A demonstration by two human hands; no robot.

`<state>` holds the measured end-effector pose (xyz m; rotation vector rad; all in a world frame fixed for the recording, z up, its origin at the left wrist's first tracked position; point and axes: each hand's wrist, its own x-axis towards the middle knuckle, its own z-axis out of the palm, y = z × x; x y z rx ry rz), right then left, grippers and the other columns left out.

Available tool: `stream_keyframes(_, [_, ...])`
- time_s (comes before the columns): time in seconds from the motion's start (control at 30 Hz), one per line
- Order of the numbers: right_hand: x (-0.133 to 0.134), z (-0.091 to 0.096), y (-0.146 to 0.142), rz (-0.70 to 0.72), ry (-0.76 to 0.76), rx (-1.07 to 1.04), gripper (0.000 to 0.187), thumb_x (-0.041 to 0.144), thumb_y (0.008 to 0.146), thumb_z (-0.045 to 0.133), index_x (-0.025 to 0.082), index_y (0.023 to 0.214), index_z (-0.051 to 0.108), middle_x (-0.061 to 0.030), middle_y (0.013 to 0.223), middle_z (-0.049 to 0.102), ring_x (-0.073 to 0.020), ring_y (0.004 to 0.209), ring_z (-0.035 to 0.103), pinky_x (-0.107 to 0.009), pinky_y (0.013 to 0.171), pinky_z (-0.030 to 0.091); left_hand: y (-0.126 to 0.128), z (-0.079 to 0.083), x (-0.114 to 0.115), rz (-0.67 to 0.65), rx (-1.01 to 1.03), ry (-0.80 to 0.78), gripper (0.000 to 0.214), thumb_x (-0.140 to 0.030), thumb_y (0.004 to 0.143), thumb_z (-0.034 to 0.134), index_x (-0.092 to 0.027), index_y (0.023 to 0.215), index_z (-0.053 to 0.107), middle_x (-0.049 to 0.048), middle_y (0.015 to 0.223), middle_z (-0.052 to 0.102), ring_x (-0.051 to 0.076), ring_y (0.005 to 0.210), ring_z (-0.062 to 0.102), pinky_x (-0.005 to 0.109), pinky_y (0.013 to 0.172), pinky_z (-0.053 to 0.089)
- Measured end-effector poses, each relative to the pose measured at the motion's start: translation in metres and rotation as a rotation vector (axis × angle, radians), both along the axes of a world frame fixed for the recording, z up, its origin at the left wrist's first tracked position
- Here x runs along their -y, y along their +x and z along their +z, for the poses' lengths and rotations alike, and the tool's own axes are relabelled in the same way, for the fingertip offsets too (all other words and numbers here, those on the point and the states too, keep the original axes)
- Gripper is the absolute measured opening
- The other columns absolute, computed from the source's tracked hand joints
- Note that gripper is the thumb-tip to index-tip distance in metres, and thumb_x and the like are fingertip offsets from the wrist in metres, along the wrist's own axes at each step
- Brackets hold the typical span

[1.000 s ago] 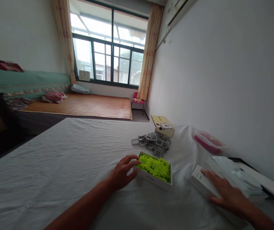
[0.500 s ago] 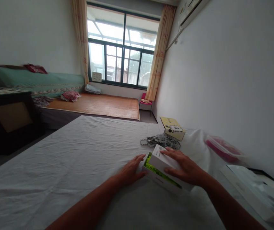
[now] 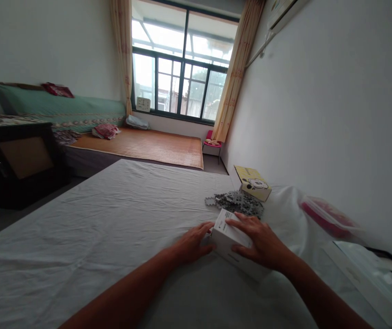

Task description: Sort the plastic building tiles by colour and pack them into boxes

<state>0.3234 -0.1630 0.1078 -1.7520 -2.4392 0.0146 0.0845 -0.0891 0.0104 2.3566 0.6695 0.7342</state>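
A white cardboard box (image 3: 226, 246) with small dark print lies on the white cloth, its lid down over the base. Around its left end, the fingers and thumb of my left hand (image 3: 196, 243) rest against the sides. My right hand (image 3: 259, 240) lies over the right part of the lid, fingers on top and thumb along the near side. What the box holds is hidden. Just behind it is a pile of grey jagged-edged pieces (image 3: 238, 202), and beyond that stands a yellow box (image 3: 252, 183) with a cartoon face.
On the right are a lidded plastic container (image 3: 331, 217) with pink contents and a white box (image 3: 370, 274) with plastic wrapping. A white wrinkled cloth (image 3: 96, 219) covers the surface. Further off are a bed with a woven mat (image 3: 147, 146), a dark cabinet (image 3: 24, 157) and a pink chair (image 3: 212, 138).
The lid has come down over the bright green contents, which no longer show. Both hands remain at the box. The view has shifted slightly.
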Motion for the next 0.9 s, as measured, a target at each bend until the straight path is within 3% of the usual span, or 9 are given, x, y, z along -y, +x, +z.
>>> stream_keyframes(0.2, [0.0, -0.01, -0.006, -0.026, 0.014, 0.038, 0.065, 0.049, 0.075, 0.062, 0.042, 0.136, 0.04, -0.006, 0.148, 0.034, -0.0347, 0.123, 0.04, -0.053, 0.093, 0.035, 0.0, 0.001, -0.001, 0.003, -0.008, -0.007, 0.066, -0.029, 0.079, 0.061, -0.025, 0.139, 0.032, 0.006, 0.142, 0.042, 0.022, 0.126, 0.044, 0.036, 0.107, 0.036])
stream_keyframes(0.3, [0.0, -0.004, -0.002, -0.004, -0.021, -0.036, 0.072, 0.054, 0.073, 0.062, 0.038, 0.139, 0.037, -0.0079, 0.149, 0.032, -0.0347, 0.126, 0.037, -0.053, 0.097, 0.033, 0.0, 0.001, 0.0, 0.001, 0.002, -0.01, 0.066, -0.027, 0.079, 0.061, -0.026, 0.138, 0.032, 0.0051, 0.141, 0.042, 0.022, 0.126, 0.044, 0.034, 0.107, 0.036])
stream_keyframes(0.4, [0.005, 0.01, 0.026, 0.019, -0.006, -0.244, 0.087, 0.058, 0.072, 0.063, 0.032, 0.145, 0.024, -0.0094, 0.15, 0.029, -0.0324, 0.133, 0.029, -0.051, 0.104, 0.029, 0.0, 0.001, 0.0, 0.023, 0.004, -0.023, 0.067, -0.027, 0.078, 0.062, -0.027, 0.138, 0.032, 0.0043, 0.141, 0.042, 0.021, 0.124, 0.045, 0.034, 0.106, 0.036])
stream_keyframes(0.47, [0.014, 0.012, 0.055, -0.045, 0.011, -0.417, 0.092, 0.056, 0.072, 0.063, 0.03, 0.147, 0.016, -0.0096, 0.151, 0.025, -0.0308, 0.135, 0.028, -0.049, 0.105, 0.032, 0.0, 0.001, -0.001, 0.03, -0.006, -0.038, 0.067, -0.027, 0.077, 0.061, -0.027, 0.138, 0.032, 0.0043, 0.141, 0.042, 0.021, 0.121, 0.048, 0.034, 0.104, 0.038])
stream_keyframes(0.57, [0.033, -0.007, 0.087, -0.166, -0.136, -0.62, 0.104, 0.052, 0.068, 0.069, 0.031, 0.148, 0.005, -0.0114, 0.153, 0.017, -0.0325, 0.135, 0.029, -0.049, 0.097, 0.042, 0.0, 0.002, -0.002, 0.033, -0.02, -0.052, 0.067, -0.025, 0.076, 0.061, -0.028, 0.138, 0.033, 0.0042, 0.141, 0.042, 0.021, 0.119, 0.05, 0.033, 0.104, 0.039])
stream_keyframes(0.67, [0.046, -0.044, 0.09, -0.148, -0.279, -0.794, 0.122, 0.046, 0.06, 0.077, 0.031, 0.147, -0.007, -0.0145, 0.152, 0.018, -0.0328, 0.135, 0.027, -0.048, 0.097, 0.042, 0.001, 0.002, -0.003, 0.026, -0.018, -0.036, 0.066, -0.026, 0.077, 0.06, -0.028, 0.138, 0.033, 0.0036, 0.141, 0.042, 0.022, 0.124, 0.046, 0.033, 0.106, 0.037])
stream_keyframes(0.77, [0.045, -0.071, 0.075, -0.097, -0.231, -0.94, 0.13, 0.039, 0.055, 0.082, 0.031, 0.145, -0.012, -0.0141, 0.149, 0.025, -0.0303, 0.135, 0.027, -0.048, 0.104, 0.033, 0.002, 0.002, -0.003, 0.02, -0.033, -0.019, 0.065, -0.028, 0.078, 0.06, -0.027, 0.138, 0.035, 0.0042, 0.142, 0.041, 0.022, 0.128, 0.042, 0.033, 0.108, 0.034])
stream_keyframes(0.9, [0.042, -0.08, 0.06, -0.122, -0.213, -1.005, 0.123, 0.037, 0.053, 0.083, 0.029, 0.145, 0.0, -0.0134, 0.14, 0.038, -0.0299, 0.124, 0.042, -0.049, 0.102, 0.036, 0.002, 0.007, -0.003, 0.032, -0.051, -0.035, 0.065, -0.028, 0.079, 0.059, -0.026, 0.139, 0.035, 0.0048, 0.143, 0.04, 0.023, 0.131, 0.039, 0.035, 0.11, 0.032])
